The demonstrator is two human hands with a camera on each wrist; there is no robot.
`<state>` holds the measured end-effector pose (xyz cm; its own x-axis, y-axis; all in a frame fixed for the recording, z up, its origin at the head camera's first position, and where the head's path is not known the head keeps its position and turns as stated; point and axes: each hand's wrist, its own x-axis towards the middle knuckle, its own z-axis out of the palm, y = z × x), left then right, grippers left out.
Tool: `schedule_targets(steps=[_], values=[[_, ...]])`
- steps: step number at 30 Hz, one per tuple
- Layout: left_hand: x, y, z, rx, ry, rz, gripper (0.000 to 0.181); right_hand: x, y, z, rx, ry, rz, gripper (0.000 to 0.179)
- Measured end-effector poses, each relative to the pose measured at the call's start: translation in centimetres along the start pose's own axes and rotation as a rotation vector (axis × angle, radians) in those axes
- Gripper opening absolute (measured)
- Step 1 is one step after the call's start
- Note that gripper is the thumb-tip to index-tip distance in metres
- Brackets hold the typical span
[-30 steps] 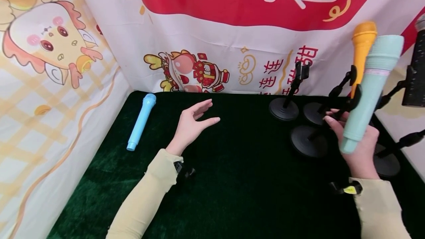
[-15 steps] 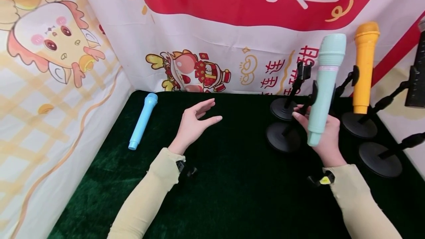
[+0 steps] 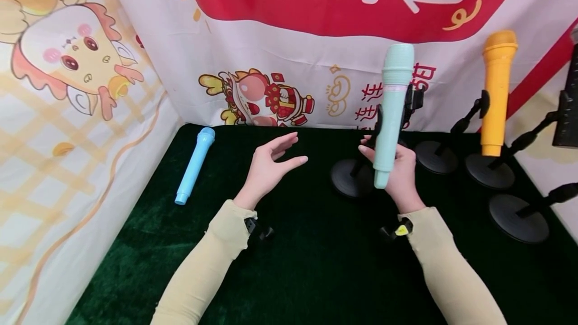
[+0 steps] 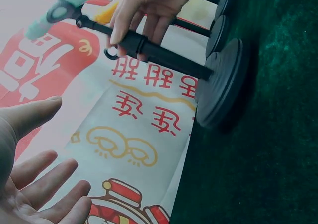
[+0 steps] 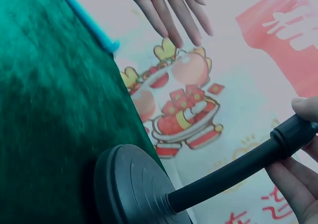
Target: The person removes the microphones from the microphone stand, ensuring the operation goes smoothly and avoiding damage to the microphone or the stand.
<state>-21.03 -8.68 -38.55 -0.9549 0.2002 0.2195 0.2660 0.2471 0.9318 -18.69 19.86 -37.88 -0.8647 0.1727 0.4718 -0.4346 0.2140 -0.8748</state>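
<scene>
Head view, right hand: right hand point(image 3: 403, 174) clamped by thumb and fingers on the post of the black stand point(image 3: 352, 178); its base below and to the left of the grip.
Head view, mint mic: mint microphone point(image 3: 394, 109) in the stand's clip, rising above the grip, near upright, slight tilt.
Head view, left hand: left hand point(image 3: 267, 167) well left of the grip, thumb and fingers apart, nothing held.
Head view, others: light blue microphone point(image 3: 195, 164) lying on the green cloth point(image 3: 307, 265), far left of the grip; bare stand point(image 3: 413, 99) just behind the grip; orange microphone point(image 3: 496, 94) in a clip, right of it.
Left wrist view, post: grip around the upper post, base at the far end; base blurred, contact with the cloth can't be told.
Right wrist view, base: below and left of the grip, at the cloth; left hand beyond, unclosed.
Step in hand, judged: moving or placing the loaded stand.
Next move, judged: calls for base flat before release, post held firmly; mic looks top-heavy, left hand free to steady.
</scene>
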Motion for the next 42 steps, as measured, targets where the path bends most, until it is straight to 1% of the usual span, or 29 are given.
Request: schedule_targets(steps=[4,11,14,18,20,23,26,29,34,37,42], values=[[0.1,0.1,0.1,-0.014,0.008,0.012,0.056,0.3,0.3,1.1,0.043,-0.027,0.011,0.024],[0.2,0.4,0.4,-0.023,0.004,0.009,0.056,0.5,0.4,2.4,0.043,-0.056,0.000,0.022],[-0.2,2.1,0.4,-0.026,0.005,-0.009,0.054,0.4,0.4,2.7,0.034,-0.073,0.024,0.023],[-0.6,4.6,0.4,-0.037,0.004,-0.031,0.052,0.5,0.3,2.8,0.004,-0.094,0.081,0.026],[-0.4,4.9,0.4,-0.046,0.002,-0.020,0.052,0.5,0.2,2.7,-0.008,-0.103,0.108,0.028],[-0.1,5.4,0.6,-0.063,-0.005,0.010,0.052,0.6,0.2,2.7,-0.033,-0.121,0.139,0.029],[0.3,6.1,0.8,-0.077,-0.012,0.043,0.052,0.6,0.2,2.7,-0.068,-0.147,0.152,0.027],[0.6,6.9,1.1,-0.088,-0.018,0.060,0.050,0.7,0.2,2.6,-0.087,-0.178,0.153,0.026],[1.5,8.2,1.6,-0.120,-0.019,0.085,0.048,0.8,0.5,2.4,-0.071,-0.210,0.138,0.026],[2.4,8.4,2.3,-0.156,-0.018,0.108,0.048,0.8,0.7,2.3,-0.058,-0.214,0.121,0.025],[4.1,7.9,3.7,-0.214,-0.022,0.136,0.047,0.8,0.9,2.4,-0.044,-0.211,0.097,0.026]])
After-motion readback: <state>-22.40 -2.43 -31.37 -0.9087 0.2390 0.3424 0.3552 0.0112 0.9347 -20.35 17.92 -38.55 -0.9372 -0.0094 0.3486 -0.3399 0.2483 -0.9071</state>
